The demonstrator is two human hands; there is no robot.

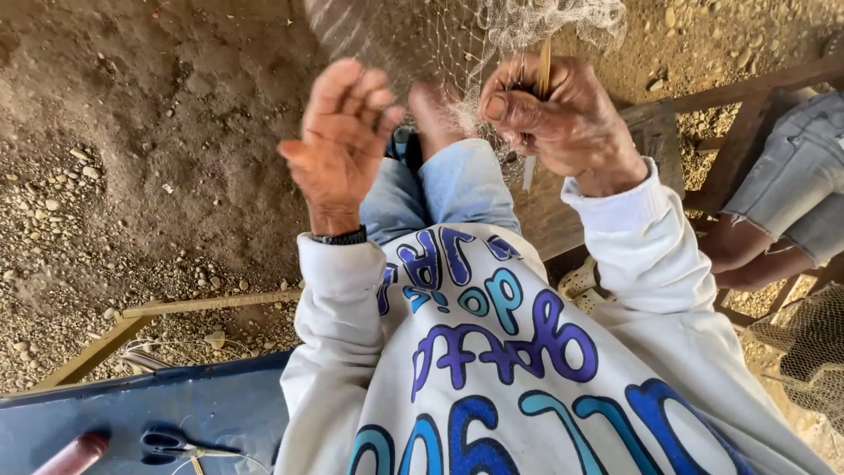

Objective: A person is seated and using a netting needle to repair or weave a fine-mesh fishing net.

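Netting work is in hand, at the knot-tying stage by the look of it: the right hand (pixel 563 123) is closed on a slim, pale netting needle (pixel 544 70), thumb pressed over the gathered mesh and the other fingers curled round the tool, so needle and net are pinched together in one grip. The fishing net (pixel 527 22) hangs from above the frame and drapes down in front of the person's raised knee, its fine mesh bunched right at that hand. The left hand (pixel 343 132) holds nothing; it is lifted palm-up just left of the net, fingers loosely bent and spread apart, wrist cocked back above a dark wristband (pixel 341 237). Whether a thread runs across to it cannot be made out. Judging from this, the loop wants tension from the free hand while the needle is passed through the mesh, so the left hand would need to close on the twine or the net's edge near the right. Scissors (pixel 171 442) lie on a dark blue surface (pixel 220 405) at lower left, well apart from both hands. Another person's leg in grey shorts (pixel 791 185) shows at the right, beside a wooden frame (pixel 738 97).
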